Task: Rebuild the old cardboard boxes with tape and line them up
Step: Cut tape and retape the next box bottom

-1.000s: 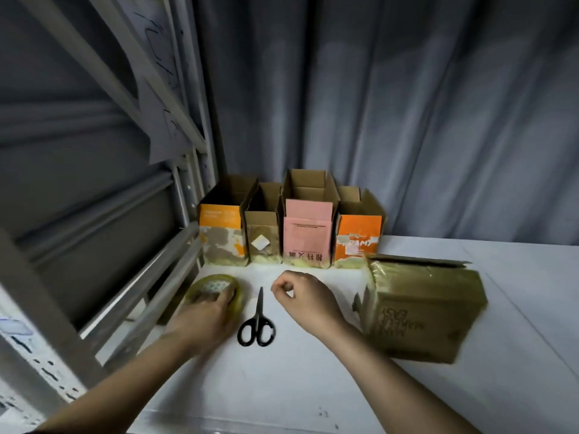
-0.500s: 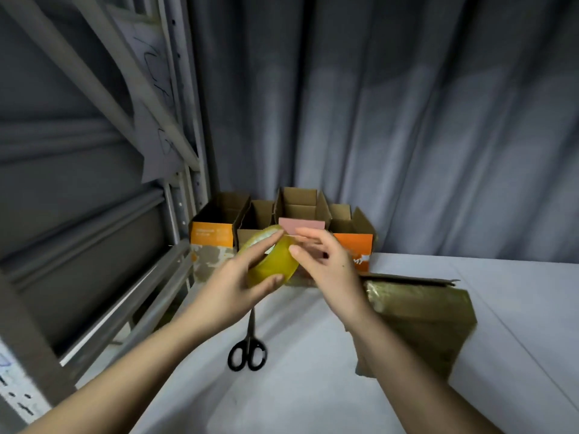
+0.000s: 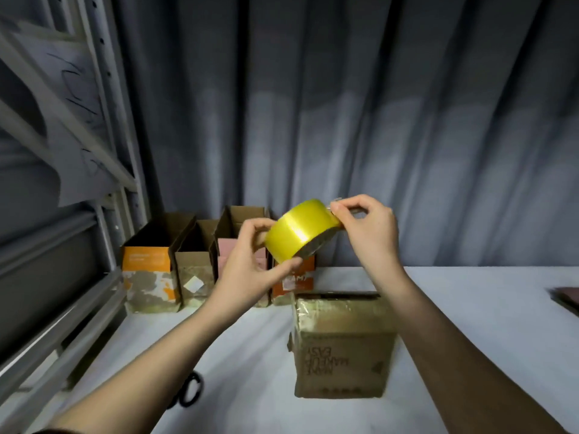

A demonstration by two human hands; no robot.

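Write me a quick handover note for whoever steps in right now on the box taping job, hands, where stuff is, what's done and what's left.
Left hand grips the yellow tape roll, held up above the table.
Right hand pinches at the roll's top edge, apparently finding the tape end.
Four open boxes stand in a row at the back left by the curtain.
A fifth brown box sits nearer, apart from the row; its top looks unsealed.
Scissors lie on the table, near left, partly behind the left forearm.
Left to do: pull tape, seal the fifth box, and set it in the row.

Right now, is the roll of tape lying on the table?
No, both hands, left and right, hold the tape roll in the air above the table.
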